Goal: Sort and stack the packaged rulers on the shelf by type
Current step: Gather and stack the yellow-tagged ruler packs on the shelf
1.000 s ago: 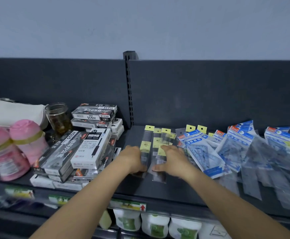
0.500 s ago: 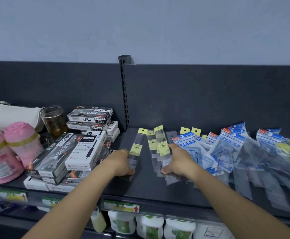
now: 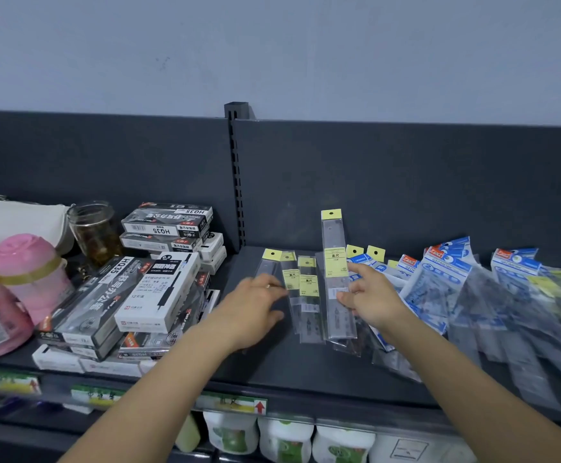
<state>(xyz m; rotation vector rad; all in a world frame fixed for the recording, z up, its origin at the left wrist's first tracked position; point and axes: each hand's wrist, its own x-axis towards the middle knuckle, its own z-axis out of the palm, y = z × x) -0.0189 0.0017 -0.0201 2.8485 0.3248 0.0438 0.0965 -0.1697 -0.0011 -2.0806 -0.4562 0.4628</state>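
The right hand [image 3: 372, 302] pinches the long ruler packet [image 3: 334, 248] at its right edge, forefinger and thumb closed on the clear sleeve. The packet is lifted and stands nearly upright, so its yellow header rises against the dark back panel [image 3: 422, 188] above every other packet.

Just left of it, three short ruler packets [image 3: 307, 289] lie side by side on the shelf [image 3: 272, 369], yellow headers toward the back and edges close or overlapping. The left hand [image 3: 255, 312] reaches over the lower part of the leftmost one. Its fingers [image 3: 267, 284] are motion-blurred and the thumb is spread away from them, so I cannot tell whether it grips the packet or only lies on it.

To the right, a loose fan of blue-headed packets [image 3: 439, 282] overlaps all the way to the frame edge, some tails reaching near the shelf's front lip.

A narrow strip of bare shelf runs between the short packets and the stacked pen boxes [image 3: 158, 295] on the left, beneath the left hand. It widens into a bare band along the front lip. A slotted upright [image 3: 238, 182] stands at the back above that strip.

Further left are a glass jar [image 3: 95, 232] and pink bottles [image 3: 21, 279].
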